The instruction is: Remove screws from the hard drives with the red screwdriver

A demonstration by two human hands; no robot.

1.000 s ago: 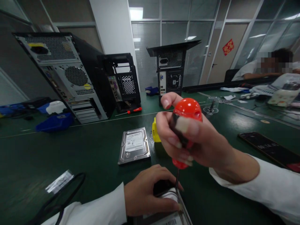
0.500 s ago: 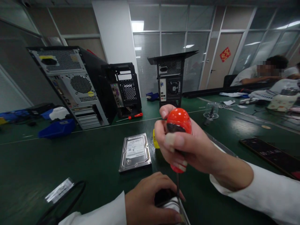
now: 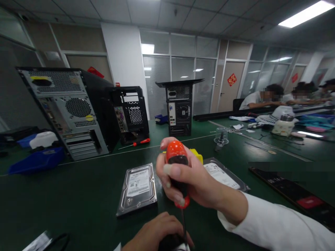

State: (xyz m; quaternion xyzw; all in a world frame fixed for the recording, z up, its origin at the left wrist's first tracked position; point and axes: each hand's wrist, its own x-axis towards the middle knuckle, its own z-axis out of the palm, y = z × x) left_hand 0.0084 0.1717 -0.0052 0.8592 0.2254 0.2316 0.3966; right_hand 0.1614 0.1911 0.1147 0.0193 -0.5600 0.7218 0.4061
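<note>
My right hand (image 3: 201,177) is closed around the red and black handle of a screwdriver (image 3: 176,150). Its thin shaft points down, and the tip goes out of sight behind or against an object with a white top (image 3: 182,247) at the bottom edge. My left hand (image 3: 157,232) curls around that object, whose kind I cannot make out because the fingers and the picture's edge hide most of it. Left of the screwdriver lies a hard drive (image 3: 138,188), label up. Another hard drive (image 3: 222,174) lies partly hidden behind my right wrist.
Computer cases (image 3: 102,118) stand along the back left, with one more case (image 3: 180,111) at centre. A second red screwdriver (image 3: 141,142) lies before them. A blue bin (image 3: 36,160) sits left, a yellow object (image 3: 196,156) behind my hand, a dark phone-like slab (image 3: 293,191) right. People sit far right.
The view has tilted up and shifted right, so the things on the table sit further left. The second hard drive and more yellow now show. Both hands keep their grip.
</note>
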